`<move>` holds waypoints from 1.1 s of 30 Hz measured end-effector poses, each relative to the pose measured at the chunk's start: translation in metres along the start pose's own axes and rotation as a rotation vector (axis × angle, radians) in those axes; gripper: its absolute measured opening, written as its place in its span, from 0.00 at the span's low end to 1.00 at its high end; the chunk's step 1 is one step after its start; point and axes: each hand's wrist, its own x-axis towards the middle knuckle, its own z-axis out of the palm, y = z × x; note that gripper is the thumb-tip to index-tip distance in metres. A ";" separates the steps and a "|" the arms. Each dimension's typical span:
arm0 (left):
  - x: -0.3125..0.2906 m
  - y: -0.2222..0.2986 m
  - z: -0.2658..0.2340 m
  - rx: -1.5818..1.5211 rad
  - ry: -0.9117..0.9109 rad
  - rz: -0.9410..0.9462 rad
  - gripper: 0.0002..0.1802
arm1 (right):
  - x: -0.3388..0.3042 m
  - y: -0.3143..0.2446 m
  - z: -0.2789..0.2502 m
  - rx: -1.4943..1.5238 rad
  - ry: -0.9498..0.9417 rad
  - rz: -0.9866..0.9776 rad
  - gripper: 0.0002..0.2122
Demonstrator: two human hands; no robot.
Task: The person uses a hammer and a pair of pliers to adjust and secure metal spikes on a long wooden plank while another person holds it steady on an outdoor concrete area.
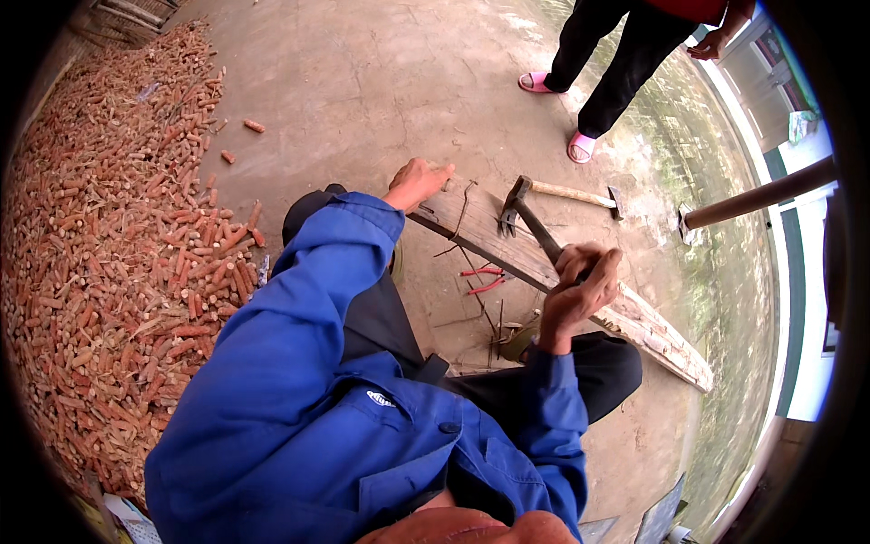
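Observation:
A long wooden plank slants across in front of my knees. My left hand is closed at its far left end. In my right hand is a claw hammer, its fingers wrapped round the handle. The hammer's head is over the plank, claw toward the wood; whether it touches cannot be told. A bent rusty wire crosses the plank near my left hand. Beneath the plank's near edge lie red-handled pliers on the ground, beside thin rods or wires.
Beyond the plank lies a wooden-handled tool with a metal head. A large heap of corn cobs spreads along the left. Another person in black trousers and pink slippers stands at the far right. A long pole comes in from the right.

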 end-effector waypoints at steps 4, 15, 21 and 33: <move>0.000 0.005 -0.008 0.013 0.008 -0.030 0.40 | -0.045 0.022 0.019 0.093 -0.069 -0.223 0.21; 0.018 -0.043 0.032 -0.165 -0.006 0.138 0.36 | 0.108 0.040 0.062 0.173 0.126 0.362 0.22; 0.005 -0.005 0.014 0.081 -0.034 0.058 0.45 | 0.058 0.010 0.039 0.209 0.096 0.184 0.22; 0.010 -0.045 0.029 -0.163 -0.311 -0.077 0.28 | 0.080 0.056 0.040 0.172 0.052 0.381 0.22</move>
